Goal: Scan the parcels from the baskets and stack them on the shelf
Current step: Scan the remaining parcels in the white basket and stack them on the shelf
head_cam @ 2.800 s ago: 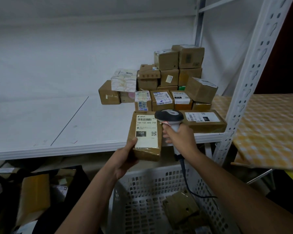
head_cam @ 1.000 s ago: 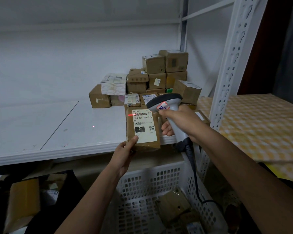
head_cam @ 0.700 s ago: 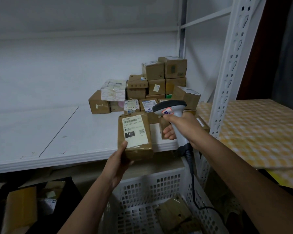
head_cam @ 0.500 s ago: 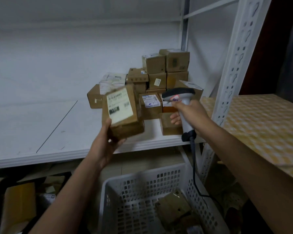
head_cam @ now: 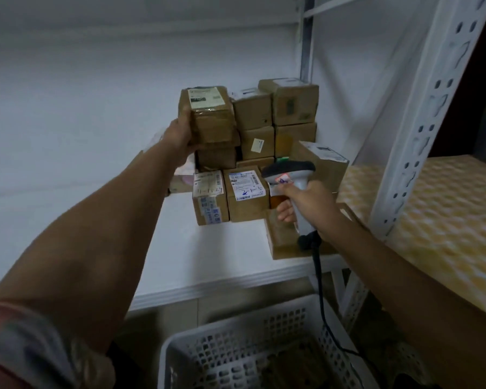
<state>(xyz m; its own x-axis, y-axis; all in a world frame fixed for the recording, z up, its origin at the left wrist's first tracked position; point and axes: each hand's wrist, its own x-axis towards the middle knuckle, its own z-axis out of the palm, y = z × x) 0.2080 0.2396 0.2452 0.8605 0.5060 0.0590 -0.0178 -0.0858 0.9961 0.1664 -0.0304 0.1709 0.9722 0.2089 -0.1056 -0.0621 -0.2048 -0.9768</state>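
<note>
The left hand [head_cam: 180, 134] reaches over the white shelf [head_cam: 96, 220], its fingers wrapped around the side of a brown parcel [head_cam: 208, 115] with a white label on top. The parcel sits at the top of the stack of boxes [head_cam: 270, 130] at the shelf's right end, touching the boxes beside it. The right hand [head_cam: 306, 203] has its fingers curled around the handle of a corded scanner [head_cam: 291, 172], held in front of the lower boxes. A white basket [head_cam: 236, 346] stands below the shelf edge.
</note>
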